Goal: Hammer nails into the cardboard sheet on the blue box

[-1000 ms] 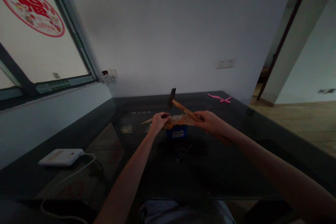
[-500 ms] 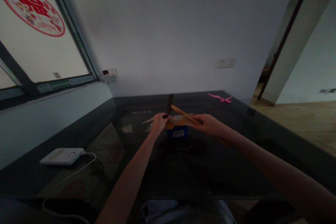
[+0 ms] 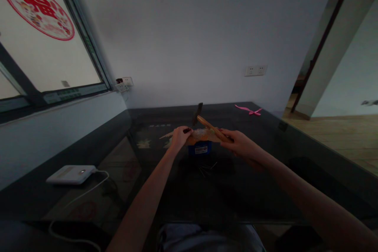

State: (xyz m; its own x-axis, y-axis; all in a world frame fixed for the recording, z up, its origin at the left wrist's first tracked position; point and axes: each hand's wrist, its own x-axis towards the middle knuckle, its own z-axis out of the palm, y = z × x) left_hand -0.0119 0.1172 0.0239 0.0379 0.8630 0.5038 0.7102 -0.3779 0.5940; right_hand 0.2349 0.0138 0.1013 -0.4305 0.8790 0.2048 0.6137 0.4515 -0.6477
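Observation:
My right hand grips the wooden handle of a hammer, whose dark head is raised above a piece of wood. The wood lies across a small blue box on the dark glass table. My left hand is closed in a pinch at the left end of the wood, holding something small and dark that I cannot make out. Several nails lie loose on the table just in front of the box.
A white device with a white cable sits at the left on the table. A pink ribbon lies at the far right corner. A window is on the left, wall sockets behind, a doorway on the right.
The hammer head dropped down toward the wood half a second ago and is now raised again. My left hand has stayed in place.

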